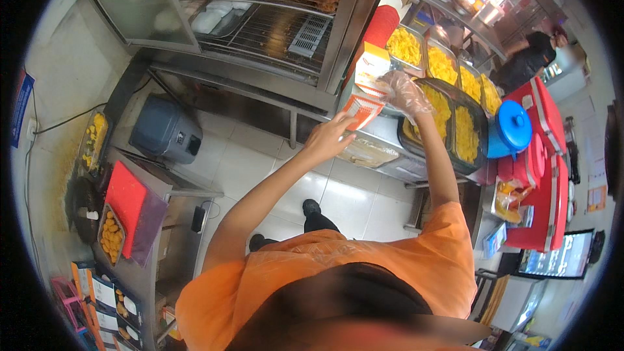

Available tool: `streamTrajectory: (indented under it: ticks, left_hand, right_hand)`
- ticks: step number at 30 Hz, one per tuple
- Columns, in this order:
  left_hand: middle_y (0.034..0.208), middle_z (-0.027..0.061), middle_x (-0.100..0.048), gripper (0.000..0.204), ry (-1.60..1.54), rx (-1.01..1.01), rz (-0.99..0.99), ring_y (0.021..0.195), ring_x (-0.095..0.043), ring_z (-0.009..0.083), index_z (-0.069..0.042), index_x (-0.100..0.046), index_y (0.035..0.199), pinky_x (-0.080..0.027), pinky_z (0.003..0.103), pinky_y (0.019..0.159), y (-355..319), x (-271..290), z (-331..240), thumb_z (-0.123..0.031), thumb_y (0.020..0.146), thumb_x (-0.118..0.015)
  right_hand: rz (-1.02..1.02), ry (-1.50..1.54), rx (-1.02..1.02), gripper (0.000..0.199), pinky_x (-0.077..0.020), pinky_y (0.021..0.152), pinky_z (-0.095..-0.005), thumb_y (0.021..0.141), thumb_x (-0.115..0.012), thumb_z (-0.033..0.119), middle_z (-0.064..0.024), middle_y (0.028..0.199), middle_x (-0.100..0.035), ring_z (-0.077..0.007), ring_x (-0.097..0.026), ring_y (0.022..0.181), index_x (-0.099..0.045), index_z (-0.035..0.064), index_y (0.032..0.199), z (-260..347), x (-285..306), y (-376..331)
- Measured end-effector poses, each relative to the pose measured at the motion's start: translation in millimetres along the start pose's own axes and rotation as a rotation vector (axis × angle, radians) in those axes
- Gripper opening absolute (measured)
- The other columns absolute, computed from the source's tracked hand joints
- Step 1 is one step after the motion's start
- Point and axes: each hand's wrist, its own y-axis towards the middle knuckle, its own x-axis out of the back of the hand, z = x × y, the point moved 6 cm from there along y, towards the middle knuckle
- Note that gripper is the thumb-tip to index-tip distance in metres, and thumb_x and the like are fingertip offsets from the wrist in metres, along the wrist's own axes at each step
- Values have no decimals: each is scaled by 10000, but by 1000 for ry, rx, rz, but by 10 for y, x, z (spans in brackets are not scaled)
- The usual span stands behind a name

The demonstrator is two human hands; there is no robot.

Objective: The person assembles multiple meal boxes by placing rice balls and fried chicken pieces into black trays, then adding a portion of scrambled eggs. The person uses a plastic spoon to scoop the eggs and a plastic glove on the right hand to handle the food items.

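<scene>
Checked carton, head view: an orange-and-white paper item lies in the person's left hand, near the centre and just left of the food trays. The left fingers are closed narrowly on its near edge, thumb side up. The right hand, in a thin clear glove, reaches from the right to a white-and-orange box just beyond; its fingertips overlap the box's right side, and whether they grip it cannot be told. Nor is it clear whether carton and box are joined.

Progress, as judged from this single view: handling appears under way, with the carton taken up and not yet released. Its inside is hidden, so whether it has been filled cannot be determined, nor how much remains to be done.

Containers: to the right, far trays and dark-rimmed near trays hold heaps of yellow food pieces. Right of these stands a lidded blue pot, its contents concealed, beside red coolers, also closed. At far left, a warming cabinet contains white wrapped items on its rack. At near left, a small tray bears golden rounded pieces.
</scene>
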Motion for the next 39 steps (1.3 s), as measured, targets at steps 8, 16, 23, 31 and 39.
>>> streamTrajectory:
  ticks: [8,16,23,31,39]
  left_hand:
    - [1431,188,-389,602,391,182,128,914,-653,343,-54,-457,1331,-519,453,782,942,-985,679,-339,833,-640]
    - [1518,79,-260,609,412,151,-134,637,-669,276,-173,-275,1467,-558,385,528,286,-143,188,-344,932,-510]
    - [1021,150,-667,436,426,643,-504,678,-672,276,-152,-544,1280,-544,408,565,-3170,1252,555,-298,870,-565]
    - [748,230,-639,259,168,1387,-1097,599,-634,362,30,-604,1012,-517,455,607,-6841,1196,105,-195,916,-517]
    - [645,206,-633,247,30,1451,-1671,532,-643,278,83,-580,978,-504,370,499,-8119,1649,-93,-151,912,-540]
  right_hand:
    - [-441,-88,-85,242,-479,882,-389,807,-574,53,-155,1052,-642,-310,-606,995,-667,79,1029,-231,209,77]
    - [-955,-347,-38,226,-480,796,-431,799,-674,51,-116,976,-653,-307,-612,867,-670,49,1025,1431,643,-772]
    - [-129,876,103,297,-491,764,-357,932,-595,234,-91,994,-637,-235,-604,875,-605,14,1132,3766,-810,-962]
    - [753,1290,629,362,-499,800,-302,931,-591,269,-70,1102,-632,-131,-596,931,-597,11,1185,7252,-2467,-441]
    - [465,355,838,377,-480,856,-451,805,-605,160,-236,1005,-642,-382,-609,994,-576,26,1156,9507,-3418,-78]
